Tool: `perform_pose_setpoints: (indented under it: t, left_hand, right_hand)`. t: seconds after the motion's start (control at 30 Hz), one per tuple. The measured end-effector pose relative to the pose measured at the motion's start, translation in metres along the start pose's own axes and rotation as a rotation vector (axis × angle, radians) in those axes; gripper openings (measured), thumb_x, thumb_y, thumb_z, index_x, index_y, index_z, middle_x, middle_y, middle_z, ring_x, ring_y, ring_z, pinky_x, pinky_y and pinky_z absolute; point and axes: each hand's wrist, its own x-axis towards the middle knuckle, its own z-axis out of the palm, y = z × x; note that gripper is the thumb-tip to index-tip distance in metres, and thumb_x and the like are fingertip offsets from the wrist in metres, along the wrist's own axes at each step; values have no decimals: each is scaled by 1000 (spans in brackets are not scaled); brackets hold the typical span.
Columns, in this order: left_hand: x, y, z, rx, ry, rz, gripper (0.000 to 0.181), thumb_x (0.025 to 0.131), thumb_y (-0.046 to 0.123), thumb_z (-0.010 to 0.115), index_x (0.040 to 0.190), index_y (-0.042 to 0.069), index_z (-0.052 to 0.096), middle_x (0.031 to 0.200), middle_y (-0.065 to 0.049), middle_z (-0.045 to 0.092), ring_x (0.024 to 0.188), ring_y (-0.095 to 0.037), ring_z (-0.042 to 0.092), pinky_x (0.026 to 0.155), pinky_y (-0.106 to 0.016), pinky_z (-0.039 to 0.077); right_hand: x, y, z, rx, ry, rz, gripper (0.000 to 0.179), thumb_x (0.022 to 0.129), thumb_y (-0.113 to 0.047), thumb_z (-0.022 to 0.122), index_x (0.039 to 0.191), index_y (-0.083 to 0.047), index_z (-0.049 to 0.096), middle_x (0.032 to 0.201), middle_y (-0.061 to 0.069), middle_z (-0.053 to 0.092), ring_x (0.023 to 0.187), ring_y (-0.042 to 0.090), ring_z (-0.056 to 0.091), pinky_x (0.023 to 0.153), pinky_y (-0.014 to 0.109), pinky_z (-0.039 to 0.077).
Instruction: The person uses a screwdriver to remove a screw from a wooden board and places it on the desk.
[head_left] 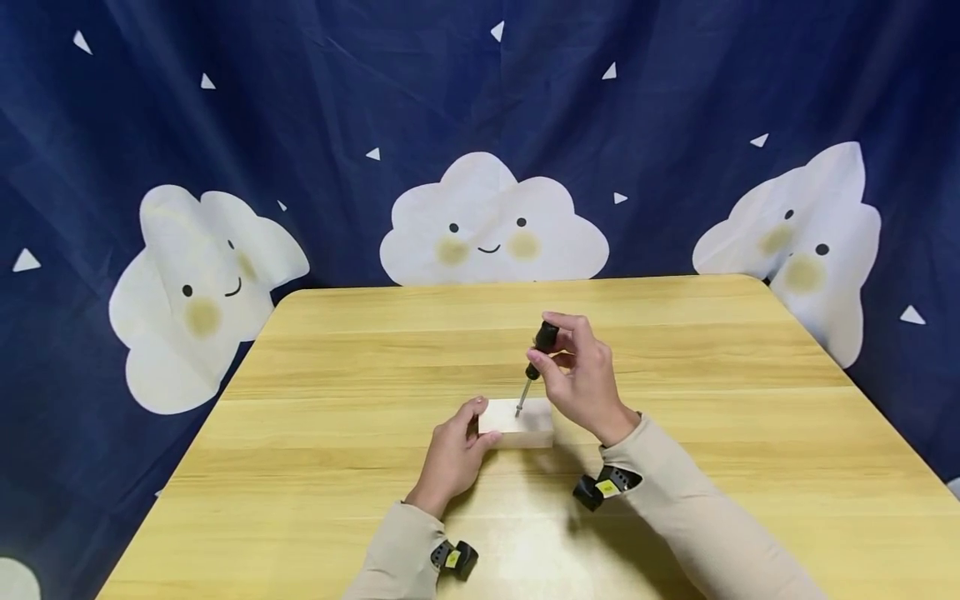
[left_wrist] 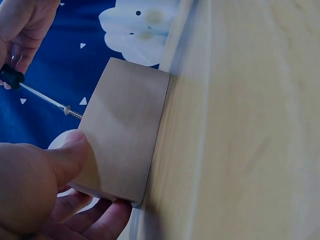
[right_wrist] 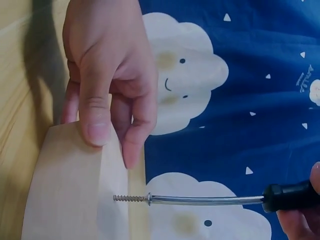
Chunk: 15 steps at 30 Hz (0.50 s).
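A pale wooden block (head_left: 517, 437) lies on the table, and my left hand (head_left: 453, 454) grips its left end between thumb and fingers. My right hand (head_left: 583, 375) holds a screwdriver (head_left: 546, 337) by its black handle, fingers and thumb around it. The shaft slants down to a screw (right_wrist: 131, 198) at its tip, over the top face of the block. In the right wrist view the screw's threads show along most of its length. Whether its point touches the wood I cannot tell. In the left wrist view the block (left_wrist: 125, 130) shows its side face.
The wooden table (head_left: 337, 350) spreads around the block on every side. Behind its far edge hangs a dark blue curtain (head_left: 330, 100) with white clouds and small triangles. A black wrist camera (head_left: 588, 492) is strapped to the right wrist, another camera (head_left: 465, 560) to the left.
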Motion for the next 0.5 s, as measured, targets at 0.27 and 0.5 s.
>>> perform_pose_setpoints:
  t: [0.27,0.5]
  left_hand:
    - [1,0,1,-5,1,12,49,89,12,69,134,-1,53,139,-19,51,124,-33,52,95,-33,49]
    - [1,0,0,1,8,37,48,89,11,70,132,-3,54,138,-20,52,124,-32,52,98,-34,47]
  right_hand:
    - [-2,2,-2,-27,27,9,57,70,12,80,119,6,52,87,18,63,71,29,67,56,29,59]
    - [0,0,-1,-52,133,9,50,67,12,83,110,8,58,83,17,60,65,28,64,51,25,58]
